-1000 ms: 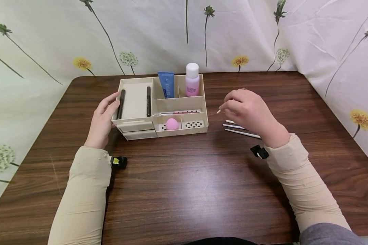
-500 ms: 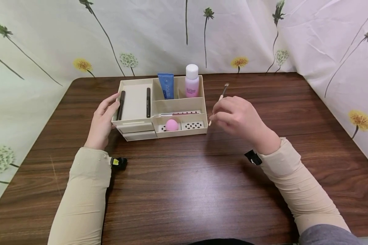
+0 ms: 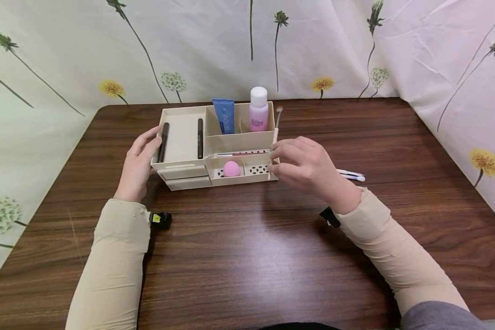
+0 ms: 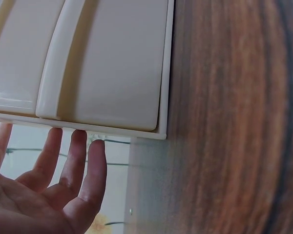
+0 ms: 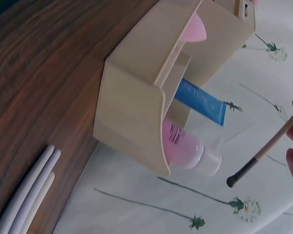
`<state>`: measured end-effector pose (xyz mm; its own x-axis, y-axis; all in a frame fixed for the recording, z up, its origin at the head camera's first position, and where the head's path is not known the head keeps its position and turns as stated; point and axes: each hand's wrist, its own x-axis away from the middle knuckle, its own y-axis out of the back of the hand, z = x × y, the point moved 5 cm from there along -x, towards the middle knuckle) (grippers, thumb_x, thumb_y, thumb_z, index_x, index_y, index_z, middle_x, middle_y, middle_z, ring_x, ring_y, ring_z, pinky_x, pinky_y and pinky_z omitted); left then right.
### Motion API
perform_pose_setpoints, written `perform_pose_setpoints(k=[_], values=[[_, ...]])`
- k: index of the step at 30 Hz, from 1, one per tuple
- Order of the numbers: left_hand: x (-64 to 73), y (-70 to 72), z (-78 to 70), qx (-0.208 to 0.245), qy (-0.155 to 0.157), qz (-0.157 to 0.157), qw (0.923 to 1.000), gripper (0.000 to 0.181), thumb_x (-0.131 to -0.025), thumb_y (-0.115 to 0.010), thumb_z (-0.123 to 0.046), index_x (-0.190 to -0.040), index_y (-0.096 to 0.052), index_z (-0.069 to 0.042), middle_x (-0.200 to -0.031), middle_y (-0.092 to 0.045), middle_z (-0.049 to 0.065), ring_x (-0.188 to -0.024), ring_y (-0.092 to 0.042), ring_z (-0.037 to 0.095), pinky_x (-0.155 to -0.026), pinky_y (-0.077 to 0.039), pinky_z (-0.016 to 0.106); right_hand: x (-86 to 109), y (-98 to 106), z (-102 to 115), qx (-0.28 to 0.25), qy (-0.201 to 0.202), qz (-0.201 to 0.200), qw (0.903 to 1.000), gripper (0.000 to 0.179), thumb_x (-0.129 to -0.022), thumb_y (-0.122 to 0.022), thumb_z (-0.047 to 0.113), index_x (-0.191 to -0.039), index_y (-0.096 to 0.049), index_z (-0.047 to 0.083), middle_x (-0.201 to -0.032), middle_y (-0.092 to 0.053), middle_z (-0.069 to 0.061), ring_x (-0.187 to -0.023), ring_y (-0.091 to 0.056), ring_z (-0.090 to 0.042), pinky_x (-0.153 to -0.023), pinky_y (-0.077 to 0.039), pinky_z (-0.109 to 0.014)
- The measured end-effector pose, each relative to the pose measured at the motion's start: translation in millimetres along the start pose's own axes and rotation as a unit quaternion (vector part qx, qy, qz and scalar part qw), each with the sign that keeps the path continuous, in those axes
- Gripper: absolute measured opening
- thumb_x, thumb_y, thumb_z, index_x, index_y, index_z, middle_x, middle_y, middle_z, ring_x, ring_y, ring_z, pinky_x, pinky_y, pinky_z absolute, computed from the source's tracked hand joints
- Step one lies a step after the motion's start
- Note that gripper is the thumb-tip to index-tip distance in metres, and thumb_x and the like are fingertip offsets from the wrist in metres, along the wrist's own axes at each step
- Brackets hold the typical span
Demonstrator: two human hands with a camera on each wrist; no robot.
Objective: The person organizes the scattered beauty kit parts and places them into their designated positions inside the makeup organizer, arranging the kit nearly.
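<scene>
My right hand (image 3: 309, 167) pinches a slim makeup brush (image 3: 276, 133), its dark tip pointing to the back. In the head view the brush is over the right end of the cream desktop organizer (image 3: 181, 137); in the right wrist view its bristle end (image 5: 230, 181) is apart from the organizer. My left hand (image 3: 134, 160) rests against the organizer's left side, and its fingertips touch the outer wall in the left wrist view. A pink makeup sponge (image 3: 231, 168), a blue tube (image 3: 224, 116), a pink bottle (image 3: 258, 110) and a slim brush (image 3: 243, 153) sit in separate compartments.
Two black pens (image 3: 200, 138) lie in the organizer's wide left tray. Several white-handled brushes (image 5: 31, 190) lie on the wooden table (image 3: 239, 256) to the right, partly behind my right hand in the head view. A flowered cloth (image 3: 214, 50) hangs behind.
My right hand has carried the makeup brush leftward from beside the white-handled brushes to the organizer's right end, with the brush turned more upright in view. My left hand stays in place.
</scene>
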<state>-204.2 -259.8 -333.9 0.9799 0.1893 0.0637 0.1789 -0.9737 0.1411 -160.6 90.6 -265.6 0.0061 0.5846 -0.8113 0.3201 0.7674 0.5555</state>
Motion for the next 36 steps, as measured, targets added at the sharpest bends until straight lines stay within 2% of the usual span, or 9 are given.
perform_pose_setpoints(k=[10, 17, 24, 31, 36], values=[[0.7, -2.6, -0.2, 0.009, 0.002, 0.003, 1.0000, 0.048, -0.100, -0.053, -0.044, -0.147, -0.047, -0.033, -0.154, -0.036, 0.013, -0.120, -0.048, 0.019, -0.068, -0.052, 0.017, -15.9, -16, 6, -0.012, 0.023, -0.031, 0.9992, 0.011, -0.082, -0.073, 0.000, -0.084, -0.073, 0.010, -0.089, -0.072, -0.008, -0.092, -0.071, -0.028, -0.064, -0.052, -0.038], [-0.9, -8.0, 0.4, 0.010, 0.008, 0.005, 0.9999, 0.048, -0.100, -0.053, -0.045, -0.147, -0.048, -0.034, -0.154, -0.037, 0.011, -0.122, -0.047, 0.020, -0.067, -0.052, 0.019, -28.7, -28, 8, -0.031, 0.026, -0.043, 0.9983, 0.008, -0.083, -0.071, -0.001, -0.081, -0.073, 0.007, -0.089, -0.073, -0.009, -0.093, -0.070, -0.029, -0.086, -0.056, -0.042], [-0.4, -4.8, -1.7, 0.015, 0.002, 0.005, 0.9999, 0.048, -0.100, -0.054, -0.044, -0.146, -0.048, -0.033, -0.152, -0.038, 0.011, -0.117, -0.048, 0.017, -0.067, -0.052, 0.019, -42.5, -44, 8, -0.030, 0.030, -0.059, 0.9973, 0.009, -0.079, -0.076, -0.002, -0.078, -0.074, 0.007, -0.087, -0.073, -0.007, -0.093, -0.071, -0.026, -0.081, -0.057, -0.039], [-0.3, -1.5, -2.6, 0.010, 0.000, -0.001, 0.9999, 0.047, -0.100, -0.053, -0.044, -0.146, -0.048, -0.033, -0.150, -0.039, 0.011, -0.116, -0.049, 0.017, -0.067, -0.052, 0.019, -56.1, -64, 6, -0.046, 0.034, -0.045, 0.9973, 0.006, -0.084, -0.076, 0.004, -0.079, -0.073, 0.007, -0.088, -0.073, -0.007, -0.095, -0.071, -0.026, -0.077, -0.056, -0.036], [0.0, -0.2, -2.6, 0.009, 0.000, -0.001, 1.0000, 0.047, -0.100, -0.054, -0.043, -0.146, -0.049, -0.033, -0.149, -0.039, 0.011, -0.113, -0.049, 0.016, -0.066, -0.052, 0.019, -64.6, -79, 5, -0.048, 0.036, -0.035, 0.9976, 0.009, -0.086, -0.075, 0.005, -0.078, -0.072, 0.007, -0.087, -0.072, -0.006, -0.095, -0.070, -0.026, -0.087, -0.056, -0.034]])
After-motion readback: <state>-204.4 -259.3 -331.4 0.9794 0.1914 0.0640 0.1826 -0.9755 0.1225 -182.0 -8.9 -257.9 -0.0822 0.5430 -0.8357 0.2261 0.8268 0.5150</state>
